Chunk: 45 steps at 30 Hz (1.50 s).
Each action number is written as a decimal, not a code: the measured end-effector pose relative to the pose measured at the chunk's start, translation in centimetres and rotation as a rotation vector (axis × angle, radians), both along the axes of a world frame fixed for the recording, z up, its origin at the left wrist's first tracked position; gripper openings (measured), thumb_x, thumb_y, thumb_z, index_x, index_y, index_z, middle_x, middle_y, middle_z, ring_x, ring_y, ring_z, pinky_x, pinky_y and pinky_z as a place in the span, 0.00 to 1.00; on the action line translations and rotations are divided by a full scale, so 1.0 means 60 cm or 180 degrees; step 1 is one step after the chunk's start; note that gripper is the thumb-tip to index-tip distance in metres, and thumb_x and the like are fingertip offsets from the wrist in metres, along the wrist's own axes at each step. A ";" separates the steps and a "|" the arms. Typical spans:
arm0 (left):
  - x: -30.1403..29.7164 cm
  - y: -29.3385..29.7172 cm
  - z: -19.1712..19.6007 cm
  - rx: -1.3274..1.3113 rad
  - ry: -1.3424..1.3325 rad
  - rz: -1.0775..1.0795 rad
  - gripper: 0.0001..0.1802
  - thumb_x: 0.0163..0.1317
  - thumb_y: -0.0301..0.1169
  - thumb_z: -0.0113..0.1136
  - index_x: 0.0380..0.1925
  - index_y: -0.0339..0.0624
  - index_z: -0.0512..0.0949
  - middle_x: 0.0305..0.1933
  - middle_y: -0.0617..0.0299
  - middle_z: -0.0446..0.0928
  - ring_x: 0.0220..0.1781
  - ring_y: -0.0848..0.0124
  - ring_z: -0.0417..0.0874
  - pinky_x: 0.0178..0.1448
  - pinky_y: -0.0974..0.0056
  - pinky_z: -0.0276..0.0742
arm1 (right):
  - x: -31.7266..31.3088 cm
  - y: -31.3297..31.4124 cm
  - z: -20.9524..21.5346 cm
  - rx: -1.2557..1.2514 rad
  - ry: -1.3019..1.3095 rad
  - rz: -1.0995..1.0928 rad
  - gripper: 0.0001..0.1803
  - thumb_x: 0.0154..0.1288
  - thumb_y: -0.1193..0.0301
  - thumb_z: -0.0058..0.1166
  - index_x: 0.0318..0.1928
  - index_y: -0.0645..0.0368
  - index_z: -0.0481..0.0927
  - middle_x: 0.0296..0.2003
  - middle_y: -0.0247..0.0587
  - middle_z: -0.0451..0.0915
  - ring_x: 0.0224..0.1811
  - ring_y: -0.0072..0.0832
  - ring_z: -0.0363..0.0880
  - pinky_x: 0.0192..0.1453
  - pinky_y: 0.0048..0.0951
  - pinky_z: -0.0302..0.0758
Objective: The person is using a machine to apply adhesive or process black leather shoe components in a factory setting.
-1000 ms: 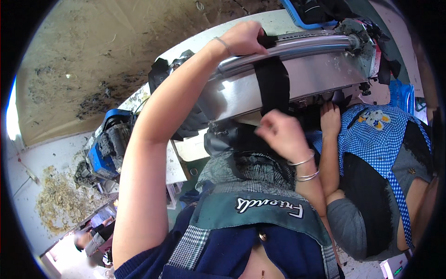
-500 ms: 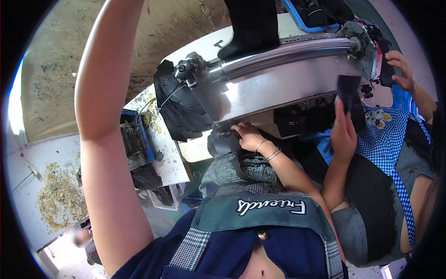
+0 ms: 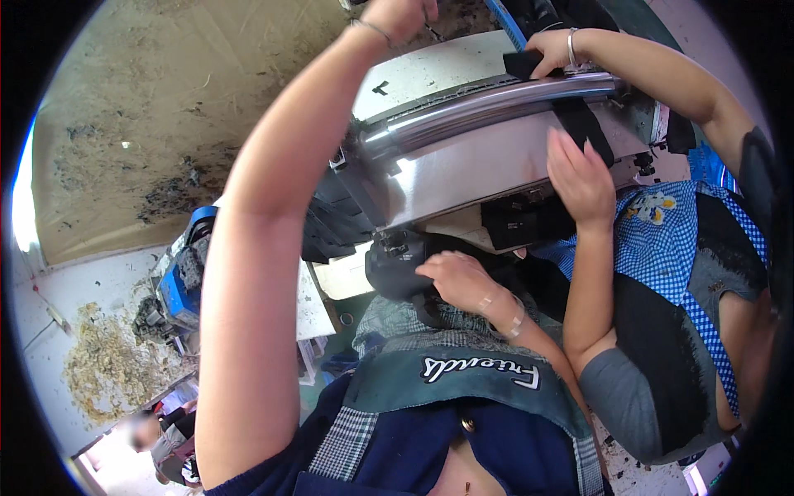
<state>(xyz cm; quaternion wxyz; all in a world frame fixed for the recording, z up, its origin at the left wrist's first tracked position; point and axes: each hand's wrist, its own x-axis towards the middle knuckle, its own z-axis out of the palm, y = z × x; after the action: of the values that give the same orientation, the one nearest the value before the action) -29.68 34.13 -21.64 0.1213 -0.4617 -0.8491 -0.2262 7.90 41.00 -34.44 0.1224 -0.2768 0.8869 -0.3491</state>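
one brown sheet (image 3: 157,107), creased, flecked with dark fluff, fills the upper left. one white table (image 3: 409,73), smooth, upper centre. one metal plate (image 3: 442,178), flat and shiny, centre to right; one metal bar (image 3: 496,105), long, round, polished, above it. one blue box (image 3: 178,293), matted with grey fluff, centre left. one black bundle (image 3: 395,271), soft, rounded, near the middle of the frame. one black strip (image 3: 589,128), flat, upper right, lying on the plate below the bar.

hands, own: two. left hand (image 3: 403,18), top edge, fingers curled narrow; cannot tell if anything is held. right hand (image 3: 459,283), centre, fingers narrow, tips at the bundle's edge; touch or grip cannot be told.

hands, co-worker's: two, both by the strip, upper right.

bangles (image 3: 500,314), right wrist: two, thin, shiny.
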 end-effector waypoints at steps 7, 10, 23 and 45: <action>0.075 -0.014 -0.102 -0.1198 -0.1952 0.0315 0.18 0.45 0.21 0.48 0.29 0.50 0.86 0.35 0.52 0.82 0.41 0.59 0.82 0.49 0.61 0.76 | -0.079 0.106 0.158 -0.0564 -0.0796 -0.2904 0.17 0.59 0.66 0.62 0.26 0.70 0.74 0.22 0.61 0.72 0.19 0.40 0.63 0.27 0.35 0.68; 0.079 -0.002 -0.115 -0.1515 -0.2341 0.0318 0.15 0.49 0.29 0.51 0.33 0.48 0.86 0.35 0.52 0.82 0.42 0.59 0.82 0.51 0.61 0.75 | -0.116 0.128 0.087 -0.0667 -0.0445 -0.2957 0.20 0.55 0.63 0.65 0.27 0.70 0.75 0.23 0.60 0.75 0.26 0.47 0.77 0.33 0.38 0.72; 0.136 -0.037 0.002 -0.0526 -0.1108 -0.0044 0.18 0.49 0.30 0.67 0.43 0.42 0.83 0.41 0.46 0.81 0.45 0.54 0.83 0.53 0.60 0.77 | -0.069 -0.008 -0.013 0.1011 -0.1240 -0.0657 0.22 0.46 0.61 0.69 0.40 0.58 0.78 0.40 0.49 0.80 0.45 0.44 0.79 0.47 0.41 0.75; -0.086 -0.051 -0.028 0.0128 -0.0298 0.0874 0.17 0.49 0.18 0.53 0.37 0.42 0.85 0.36 0.45 0.82 0.39 0.56 0.85 0.47 0.60 0.79 | -0.037 -0.082 -0.185 0.0499 -0.0486 -0.0054 0.13 0.68 0.64 0.41 0.39 0.59 0.77 0.38 0.47 0.78 0.48 0.42 0.77 0.54 0.41 0.73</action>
<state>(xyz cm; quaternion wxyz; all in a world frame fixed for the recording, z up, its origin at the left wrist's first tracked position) -34.82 31.10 -23.33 0.1205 -0.3277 -0.9043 -0.2458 5.67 36.11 -45.51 0.2080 -0.2314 0.9019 -0.2998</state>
